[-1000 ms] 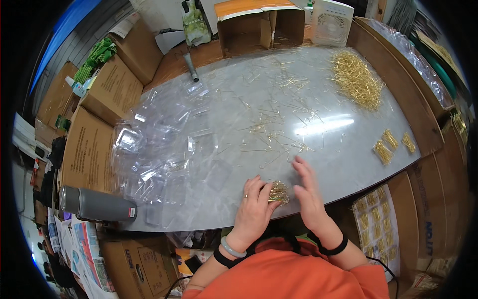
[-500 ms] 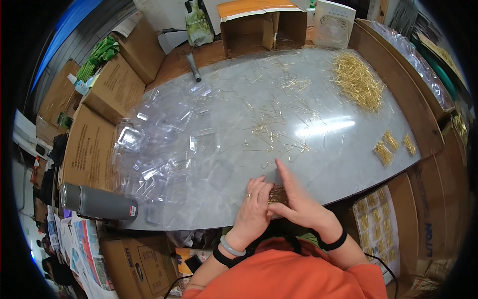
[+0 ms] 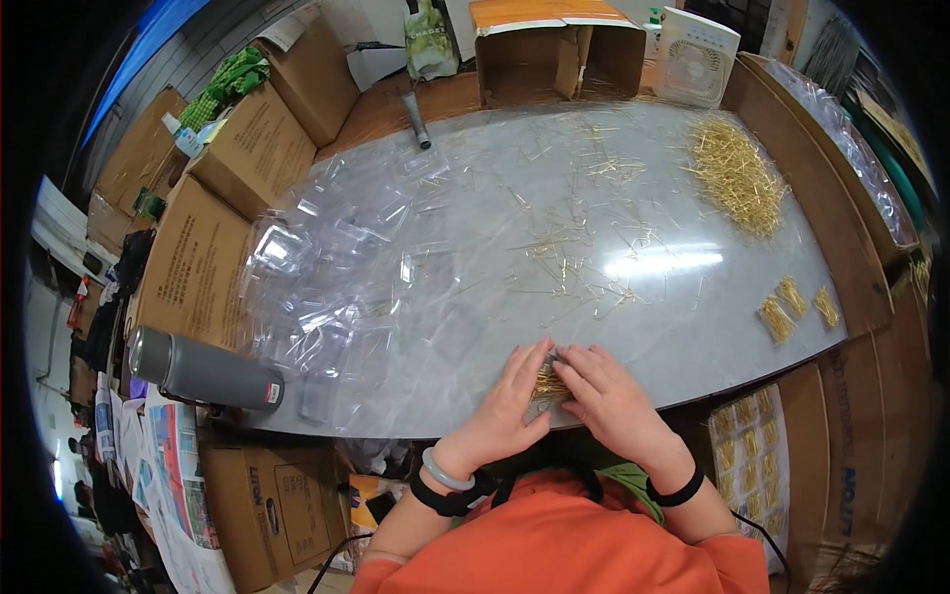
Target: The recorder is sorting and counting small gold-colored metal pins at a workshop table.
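Between my two hands, at the near edge of the grey table [image 3: 465, 386], is a small bundle of gold wire hooks [image 3: 549, 384]. My left hand [image 3: 505, 408] cups its left side, thumb toward me and fingers pointing away. My right hand [image 3: 616, 404] closes on it from the right, fingertips bent over its far end. Whether a clear box surrounds the bundle is hidden by my fingers. Loose gold hooks [image 3: 569, 262] lie scattered beyond my hands. A big heap of them [image 3: 737, 178] sits at the far right, and several small bundles [image 3: 777, 319] lie near the right edge.
Many clear plastic boxes [image 3: 327, 307] cover the table's left side. A grey bottle [image 3: 213, 368] lies at the left near corner. Cardboard walls [image 3: 193, 272] border the left; an open carton [image 3: 559, 59] and a white fan [image 3: 696, 59] stand at the back. Packed bundles [image 3: 749, 450] lie below right.
My right hand has come down from an open, raised pose with the index finger stretched out, and now bends round the bundle. My left fingers have straightened along its side. The view has shifted slightly.
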`<state>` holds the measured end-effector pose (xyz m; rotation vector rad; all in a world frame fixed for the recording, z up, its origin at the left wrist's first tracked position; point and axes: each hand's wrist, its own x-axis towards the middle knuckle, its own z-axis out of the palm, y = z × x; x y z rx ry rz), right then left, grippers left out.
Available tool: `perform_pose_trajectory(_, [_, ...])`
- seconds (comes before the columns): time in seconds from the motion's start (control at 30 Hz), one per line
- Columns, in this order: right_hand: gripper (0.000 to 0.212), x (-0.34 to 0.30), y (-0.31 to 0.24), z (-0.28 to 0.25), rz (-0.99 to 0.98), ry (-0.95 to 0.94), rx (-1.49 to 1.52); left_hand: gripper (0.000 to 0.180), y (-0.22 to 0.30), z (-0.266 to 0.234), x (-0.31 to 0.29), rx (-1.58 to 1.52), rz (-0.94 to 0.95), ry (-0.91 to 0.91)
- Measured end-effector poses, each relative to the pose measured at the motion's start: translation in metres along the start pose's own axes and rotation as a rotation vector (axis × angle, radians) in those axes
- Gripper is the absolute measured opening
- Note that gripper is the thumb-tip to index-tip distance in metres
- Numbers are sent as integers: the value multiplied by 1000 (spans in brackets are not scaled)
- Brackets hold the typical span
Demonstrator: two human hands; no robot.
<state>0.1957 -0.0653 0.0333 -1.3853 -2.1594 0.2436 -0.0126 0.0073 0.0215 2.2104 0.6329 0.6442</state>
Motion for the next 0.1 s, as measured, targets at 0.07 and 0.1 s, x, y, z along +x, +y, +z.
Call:
perform_pose_trajectory(0.07, [56, -3, 1, 7, -8, -36, -84, 94, -3, -4, -2, -83, -31, -32])
perform_pose_trajectory(0.1, [56, -5, 2, 12, -13, -53, -126, 95, -5, -4, -4, -121, -51, -42])
